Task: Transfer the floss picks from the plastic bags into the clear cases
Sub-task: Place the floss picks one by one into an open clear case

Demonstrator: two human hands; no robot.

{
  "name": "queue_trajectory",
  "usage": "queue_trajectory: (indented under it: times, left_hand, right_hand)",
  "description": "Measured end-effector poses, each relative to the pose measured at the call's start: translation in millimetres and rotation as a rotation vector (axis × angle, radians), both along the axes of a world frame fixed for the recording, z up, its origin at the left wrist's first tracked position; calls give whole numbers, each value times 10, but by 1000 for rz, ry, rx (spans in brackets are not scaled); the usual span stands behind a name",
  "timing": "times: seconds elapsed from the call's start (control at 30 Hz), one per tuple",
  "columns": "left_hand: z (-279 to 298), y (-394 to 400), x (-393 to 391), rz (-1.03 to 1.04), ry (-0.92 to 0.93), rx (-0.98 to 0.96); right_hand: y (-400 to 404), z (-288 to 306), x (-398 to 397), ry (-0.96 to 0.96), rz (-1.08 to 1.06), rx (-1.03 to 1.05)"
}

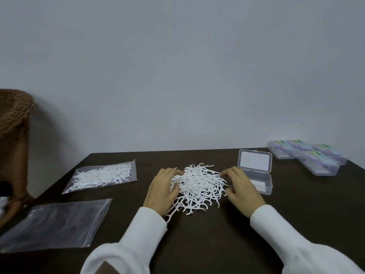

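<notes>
Dark bench [217,244] set vs. a plain pale wall [177,66]. Loose heap of white floss picks [199,184] lies mid-bench, a little toward the far edge, out of any bag. Left hand [163,189] rests on the heap's left side, fingers curled into the picks, a few picks sticking out under the palm & wrist; can't tell if it actually grips any. Right hand [242,191] sits at the heap's right side, fingers bent w/ tips touching the outer picks, thumb low near the bench; grip also unclear. Both arms in white sleeves [138,238]. Just right of the right hand, an open clear case [258,182] w/ lid [254,161] tipped up toward the far edge; base partly hidden by the hand, contents unclear. Toward the far right corner, 4 shut clear cases [308,157] w/ colored labels, bunched together. Left of the heap, near the far left corner, a zip bag full of picks [104,176] lies flat. Closer in, along the left edge, an empty-looking clear zip bag [55,224] lies flat. Off the bench at left, a brown wicker chair [13,135].
</notes>
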State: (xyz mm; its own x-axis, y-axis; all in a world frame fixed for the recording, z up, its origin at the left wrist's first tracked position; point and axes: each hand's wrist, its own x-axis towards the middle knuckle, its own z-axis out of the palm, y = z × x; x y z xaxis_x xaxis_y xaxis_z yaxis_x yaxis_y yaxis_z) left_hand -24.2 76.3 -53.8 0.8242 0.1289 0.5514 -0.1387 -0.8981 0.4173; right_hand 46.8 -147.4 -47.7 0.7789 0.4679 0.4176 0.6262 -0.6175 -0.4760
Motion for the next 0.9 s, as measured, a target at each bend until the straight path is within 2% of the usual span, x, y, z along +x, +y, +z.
queue_trajectory:
  times: [0.1,0.33,0.43,0.57,0.7,0.9]
  left_hand:
    - [-4,102,-19,-29,69,-100]
    - [-15,239,-66,-59,209,-30]
    - [-36,229,-61,-79,278,-13]
    - [-65,173,-23,-99,224,25]
    - [-58,157,-21,-91,118,-24]
    - [-33,145,-32,-40,60,-89]
  right_hand:
    - [170,2,-49,-34,47,-77]
    - [492,67,-28,72,117,-226]
    - [539,34,18,57,102,-246]
    - [528,-8,61,6,84,-191]
    - [507,10,72,-15,86,-122]
    - [466,8,92,-27,111,1]
